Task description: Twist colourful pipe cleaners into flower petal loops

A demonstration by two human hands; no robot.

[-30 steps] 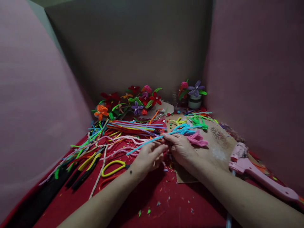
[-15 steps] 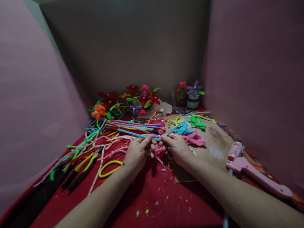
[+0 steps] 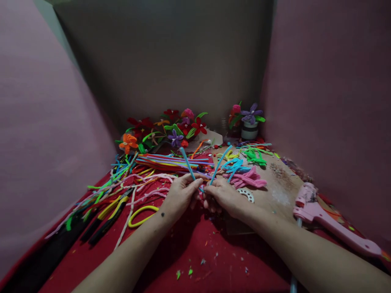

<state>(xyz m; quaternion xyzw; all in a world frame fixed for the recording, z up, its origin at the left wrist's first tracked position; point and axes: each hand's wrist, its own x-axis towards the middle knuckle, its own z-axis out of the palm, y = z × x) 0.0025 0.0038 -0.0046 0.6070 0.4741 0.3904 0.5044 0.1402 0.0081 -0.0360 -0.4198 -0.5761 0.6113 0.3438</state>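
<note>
A blue pipe cleaner (image 3: 220, 161) is bent into a V between my two hands, its two ends pointing up and away from me. My left hand (image 3: 183, 190) pinches it near the bend with thumb and finger. On the other side of the bend, my right hand (image 3: 222, 194) grips it too, the fingertips close to the left ones. Just beyond lie blue bent pipe cleaner loops (image 3: 235, 166) and pink ones (image 3: 249, 178). A bundle of straight pipe cleaners (image 3: 165, 160) in several colours lies behind my left hand.
Yellow-handled pliers (image 3: 111, 211) and a yellow loop (image 3: 143, 215) lie left. A pink glue gun (image 3: 330, 224) rests right, beside a brown board (image 3: 271, 187). Pipe cleaner flowers (image 3: 175, 137) and a small pot (image 3: 249, 130) stand at the back. Scraps dot the red cloth (image 3: 220, 260).
The blue pipe cleaner went from nearly straight and level to a V with both ends raised. My hands moved slightly closer together and a little toward me.
</note>
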